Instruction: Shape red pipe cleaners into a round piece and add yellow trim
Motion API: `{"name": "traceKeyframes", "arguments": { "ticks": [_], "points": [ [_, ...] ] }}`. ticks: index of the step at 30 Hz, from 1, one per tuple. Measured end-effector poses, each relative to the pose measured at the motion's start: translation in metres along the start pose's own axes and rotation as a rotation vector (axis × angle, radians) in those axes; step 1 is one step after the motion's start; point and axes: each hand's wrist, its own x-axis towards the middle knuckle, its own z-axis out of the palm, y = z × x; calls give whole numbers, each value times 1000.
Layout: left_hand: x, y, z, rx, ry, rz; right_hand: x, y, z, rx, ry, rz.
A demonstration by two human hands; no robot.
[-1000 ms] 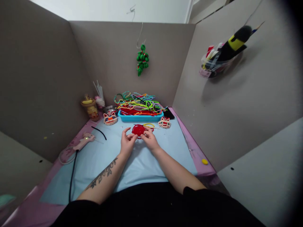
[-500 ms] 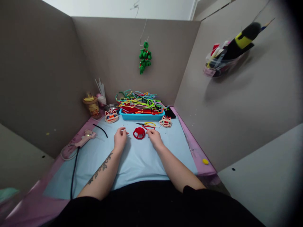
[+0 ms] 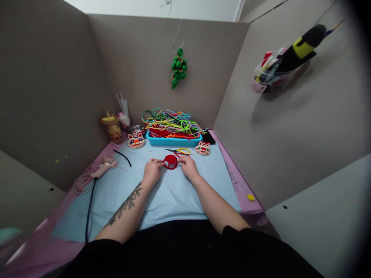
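Note:
A small round openwork piece of red pipe cleaners (image 3: 170, 160), its upper part filled in and its lower part open, rests on the blue sheet in front of me. My left hand (image 3: 153, 170) pinches its left edge between thumb and fingers. At the right edge, my right hand (image 3: 188, 166) has its fingertips closed on the rim. Just behind it lie pliers with yellow and red handles (image 3: 183, 151), partly hidden by my right fingers. Two cream lion-head pieces, one on the left (image 3: 136, 140) and one on the right (image 3: 203, 148), sit farther back.
A blue tray (image 3: 174, 141) heaped with coloured pipe cleaners stands at the back. On the left are a pink glue gun (image 3: 104, 166) with its cord, a black pipe cleaner (image 3: 123, 157), a cup (image 3: 113, 129) and a metal bowl (image 3: 136, 130). Grey partitions (image 3: 162, 46) enclose the table.
My left hand has moved right and taken hold of the red piece's left edge. My right hand has stayed nearly in place at its right side.

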Motion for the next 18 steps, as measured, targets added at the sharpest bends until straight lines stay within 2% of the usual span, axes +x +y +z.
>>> {"name": "traceKeyframes", "arguments": {
  "ticks": [9,18],
  "points": [
    [-8,18,-5,249,-148,33,-6,-2,0,-244,-166,-18],
    [-7,14,-6,259,-166,11,-4,4,-1,-225,-146,33]
  ]
}}
